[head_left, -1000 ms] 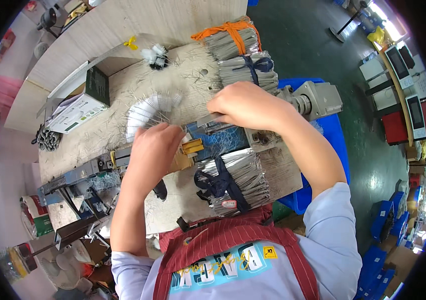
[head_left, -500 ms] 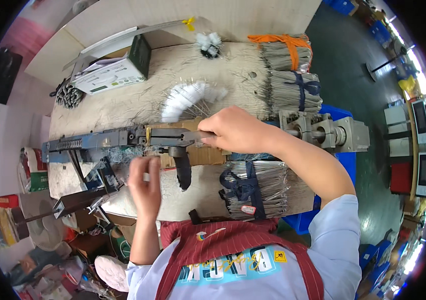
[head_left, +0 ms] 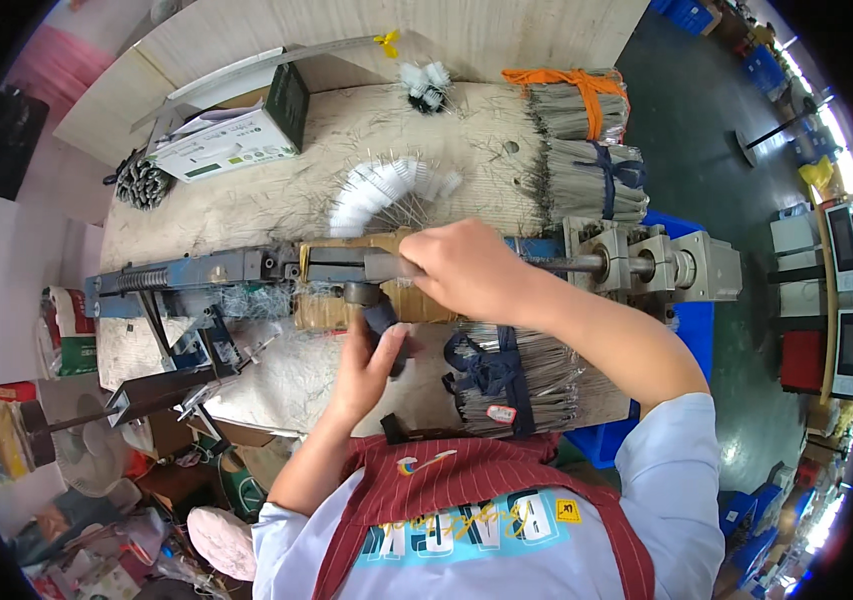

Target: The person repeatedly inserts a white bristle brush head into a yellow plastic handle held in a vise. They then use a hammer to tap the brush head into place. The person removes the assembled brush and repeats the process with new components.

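A long blue-and-grey metal bench machine [head_left: 216, 268] runs across the worktable. My left hand [head_left: 361, 365] is wrapped round its dark, tape-bound lever handle [head_left: 381, 318], thumb on the near side. At the end of the grey metal jaws [head_left: 336, 262], my right hand [head_left: 461, 265] is closed with its fingers pressed together. A small thing may be in that pinch, but the fingers hide it. Just beyond the jaws, white bristle brushes with thin wire stems [head_left: 381, 190] lie fanned out on the table.
Bundles of thin metal wires tied with cloth lie at the right, one near me [head_left: 521, 385] and another farther off [head_left: 596, 180]. A white-and-green carton [head_left: 231, 140] sits at the back left. A metal shaft unit [head_left: 646, 258] stands at the machine's right end.
My left hand has moved right from beside the machine and closed on the lever handle. The handle has swung slightly to the right. My right hand stays by the jaws.
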A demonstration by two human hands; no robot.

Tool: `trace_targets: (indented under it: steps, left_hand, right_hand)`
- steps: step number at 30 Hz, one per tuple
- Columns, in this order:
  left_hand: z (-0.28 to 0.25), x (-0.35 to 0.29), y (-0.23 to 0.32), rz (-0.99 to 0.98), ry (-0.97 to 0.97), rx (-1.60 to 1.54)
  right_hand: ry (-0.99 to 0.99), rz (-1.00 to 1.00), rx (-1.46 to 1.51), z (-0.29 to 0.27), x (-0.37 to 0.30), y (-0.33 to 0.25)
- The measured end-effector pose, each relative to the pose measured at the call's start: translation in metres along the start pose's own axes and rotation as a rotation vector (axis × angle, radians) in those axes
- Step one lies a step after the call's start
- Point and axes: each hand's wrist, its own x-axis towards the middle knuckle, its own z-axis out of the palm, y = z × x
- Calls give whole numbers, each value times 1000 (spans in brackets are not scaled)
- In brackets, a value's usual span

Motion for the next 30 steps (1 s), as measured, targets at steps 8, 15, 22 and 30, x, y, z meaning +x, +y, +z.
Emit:
trace_targets:
  steps: [8, 15, 22, 30]
  left_hand:
    - [-101, -9, 125, -281, -214, 219]
    - [35, -20, 49, -409, -238, -233]
    - [43, -25, -25, 142, 153, 467]
    - [-3, -40, -19, 184, 71, 336]
  right_hand:
    - [-237, 159, 121, -16, 15, 6]
    - [-76, 51, -73, -13, 7, -12]
    - [-227, -11, -136, 32, -51, -36]
    - [-35, 17, -50, 40, -63, -9]
